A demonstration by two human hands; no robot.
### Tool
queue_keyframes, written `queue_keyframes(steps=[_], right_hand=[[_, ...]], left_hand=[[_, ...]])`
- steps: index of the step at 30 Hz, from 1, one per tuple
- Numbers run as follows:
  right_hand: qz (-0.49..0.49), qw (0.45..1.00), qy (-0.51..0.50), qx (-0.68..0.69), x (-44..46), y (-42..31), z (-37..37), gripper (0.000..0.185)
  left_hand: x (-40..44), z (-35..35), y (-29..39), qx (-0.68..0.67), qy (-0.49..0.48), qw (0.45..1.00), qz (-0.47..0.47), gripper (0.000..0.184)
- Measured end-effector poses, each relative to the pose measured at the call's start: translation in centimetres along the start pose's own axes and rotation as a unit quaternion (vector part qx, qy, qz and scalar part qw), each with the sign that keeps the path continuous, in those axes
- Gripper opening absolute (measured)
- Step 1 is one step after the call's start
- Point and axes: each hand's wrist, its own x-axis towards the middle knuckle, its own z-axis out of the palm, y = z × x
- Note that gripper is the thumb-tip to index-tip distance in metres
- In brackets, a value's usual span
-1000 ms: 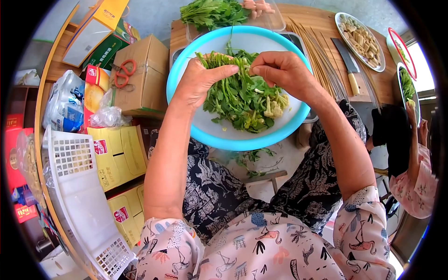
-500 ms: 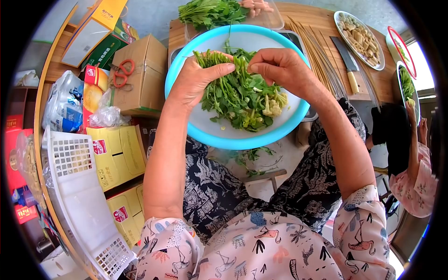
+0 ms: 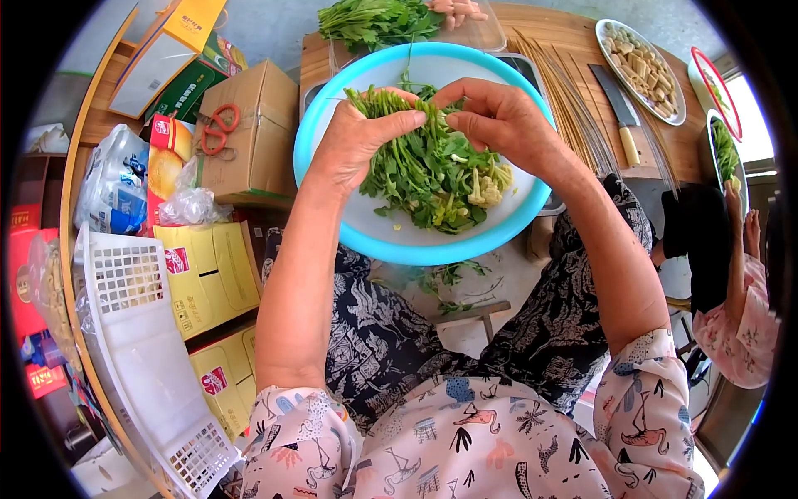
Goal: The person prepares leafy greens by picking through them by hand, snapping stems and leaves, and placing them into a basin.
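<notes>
My left hand [image 3: 353, 141] is closed around a bunch of green leafy stems [image 3: 391, 108], thumb lying across the front. A thin tip pokes out left of this hand; I cannot tell what it belongs to. My right hand [image 3: 503, 121] is at the bunch's right end, thumb and forefinger pinched together against the stems. What lies between those fingertips is hidden. Below both hands, a white basin with a blue rim [image 3: 422, 256] holds more loose leafy greens [image 3: 432, 187] and pale cauliflower florets [image 3: 489, 187].
Right of the basin lie thin skewers [image 3: 565, 104], a knife [image 3: 619, 112] and an oval plate of cut food [image 3: 644, 71]. Leafy greens [image 3: 378, 21] sit behind. Scissors [image 3: 218, 129] rest on a cardboard box [image 3: 262, 137] at left. Another person's arm [image 3: 736, 249] reaches a bowl at right.
My right hand's fingers have shifted slightly along the end of the bunch. My left hand has edged slightly to the right and keeps its hold on the greens.
</notes>
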Motion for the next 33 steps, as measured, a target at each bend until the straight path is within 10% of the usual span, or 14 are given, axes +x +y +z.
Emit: queue_keyframes(steps=[33], right_hand=[[-0.006,1.000,-0.003,-0.005,0.1,0.3,-0.8,0.012]], left_hand=[[-0.2,-1.5,0.5,-0.070,0.007,0.998,0.006,0.023]])
